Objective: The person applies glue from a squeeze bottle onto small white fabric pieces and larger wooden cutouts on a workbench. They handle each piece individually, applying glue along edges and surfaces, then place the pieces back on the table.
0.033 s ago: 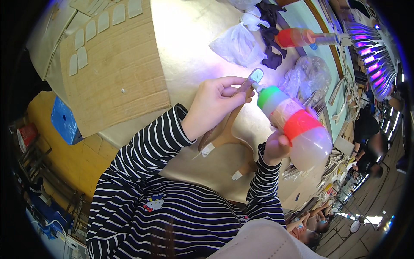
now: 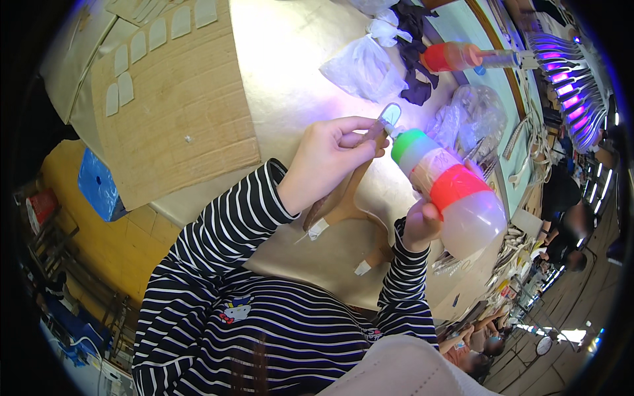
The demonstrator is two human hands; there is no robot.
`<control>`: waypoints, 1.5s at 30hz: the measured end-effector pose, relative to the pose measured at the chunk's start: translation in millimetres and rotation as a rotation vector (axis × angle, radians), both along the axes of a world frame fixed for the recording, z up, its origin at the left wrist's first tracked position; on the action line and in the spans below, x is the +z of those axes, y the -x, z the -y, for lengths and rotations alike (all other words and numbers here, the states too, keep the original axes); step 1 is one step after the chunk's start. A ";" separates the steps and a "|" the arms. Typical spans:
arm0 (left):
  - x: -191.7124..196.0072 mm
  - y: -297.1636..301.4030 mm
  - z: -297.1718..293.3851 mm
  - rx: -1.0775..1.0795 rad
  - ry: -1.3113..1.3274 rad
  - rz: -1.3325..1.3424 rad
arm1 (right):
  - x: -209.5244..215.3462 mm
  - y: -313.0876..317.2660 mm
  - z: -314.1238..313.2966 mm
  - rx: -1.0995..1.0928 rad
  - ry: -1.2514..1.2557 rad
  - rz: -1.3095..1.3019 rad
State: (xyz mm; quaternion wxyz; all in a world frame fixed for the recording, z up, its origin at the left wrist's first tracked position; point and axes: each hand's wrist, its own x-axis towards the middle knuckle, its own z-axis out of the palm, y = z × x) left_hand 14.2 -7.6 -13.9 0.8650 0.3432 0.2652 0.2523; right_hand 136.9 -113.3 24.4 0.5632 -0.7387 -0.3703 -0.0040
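Note:
My left hand (image 2: 330,162) pinches a small flat strip with a pale rounded tip (image 2: 389,117) and holds it up over the table. My right hand (image 2: 421,224) grips a translucent squeeze bottle (image 2: 449,191) with a green cap and a red tape band. The bottle is tilted, and its nozzle touches the strip's tip. A tan shaped piece (image 2: 347,198) with white tags lies on the table under both hands. My sleeves are striped black and white.
A cardboard sheet (image 2: 191,112) with several pale oval pieces lies at the left. Plastic bags (image 2: 363,66), black cloth (image 2: 417,86), and a second red-banded bottle (image 2: 456,56) sit further back. A purple-lit rack (image 2: 568,86) stands at the right, with other people (image 2: 568,218) beyond.

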 end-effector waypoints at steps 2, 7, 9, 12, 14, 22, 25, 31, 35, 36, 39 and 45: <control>-1.3 -1.0 -3.4 -0.003 -0.015 0.003 | -1.6 -2.1 -2.3 0.002 -0.001 0.019; -0.9 -1.3 -3.9 -0.003 -0.042 0.023 | -6.0 -6.6 -2.4 0.025 -0.056 -0.033; -0.5 -1.3 -3.8 0.000 -0.020 0.022 | -7.8 -6.9 0.3 -0.006 -0.027 -0.032; -0.6 -1.6 -4.3 -0.004 -0.022 0.005 | -10.5 -8.8 4.5 -0.053 -0.031 -0.064; -1.1 -1.0 -5.2 -0.019 -0.049 0.009 | -10.7 -11.7 6.6 -0.018 -0.078 -0.191; -0.8 -1.3 -4.7 0.011 -0.051 0.014 | -7.3 -7.6 3.3 -0.035 -0.010 -0.098; 0.2 -2.1 -4.0 0.018 -0.051 0.028 | -3.6 -4.5 0.3 -0.035 -0.079 -0.098; 0.5 2.4 -6.3 -0.063 -0.148 -0.034 | -2.1 -4.1 -2.2 0.004 -0.030 0.008; 0.4 -2.2 -4.3 0.025 -0.047 0.042 | -3.0 -3.3 -0.3 -0.063 -0.044 -0.188; 0.5 -2.3 -3.7 0.023 -0.047 0.041 | -2.7 -2.9 0.1 -0.031 -0.076 -0.186; 1.2 -0.7 -2.1 0.009 -0.074 0.008 | -1.0 -1.4 0.5 0.018 -0.096 -0.119; 1.7 -2.0 -2.4 0.027 -0.042 0.034 | 0.9 0.1 -1.8 -0.035 -0.053 -0.037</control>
